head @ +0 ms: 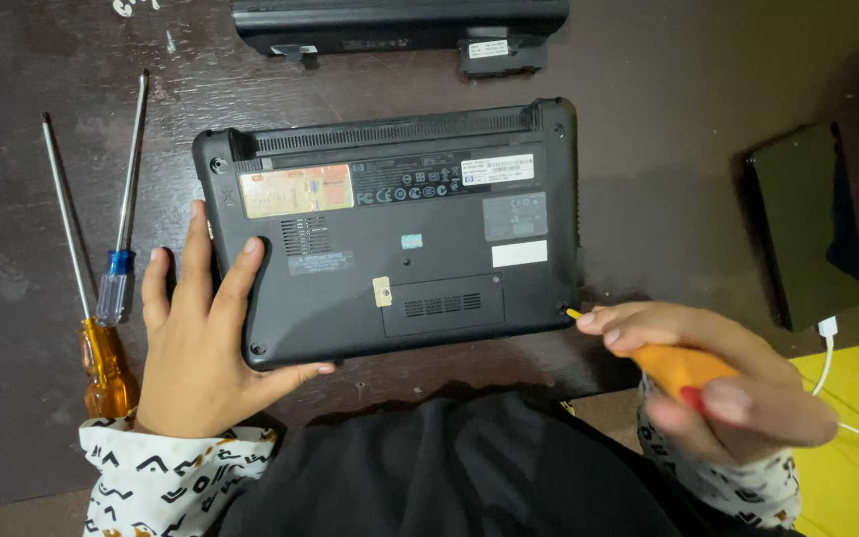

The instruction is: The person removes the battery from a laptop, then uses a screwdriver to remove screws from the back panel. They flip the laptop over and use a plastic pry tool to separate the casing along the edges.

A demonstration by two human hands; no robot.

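A small black laptop lies upside down on a dark wooden table, with labels and vents showing on its base. My left hand rests on its front-left corner, thumb under the front edge and fingers spread. My right hand grips an orange-handled screwdriver. The screwdriver's tip sits at a screw hole on the laptop's front-right corner.
Two long screwdrivers lie left of the laptop, one with a blue handle, one with an amber handle. A black battery pack lies beyond the laptop. A black device with a white cable sits right, beside a yellow surface.
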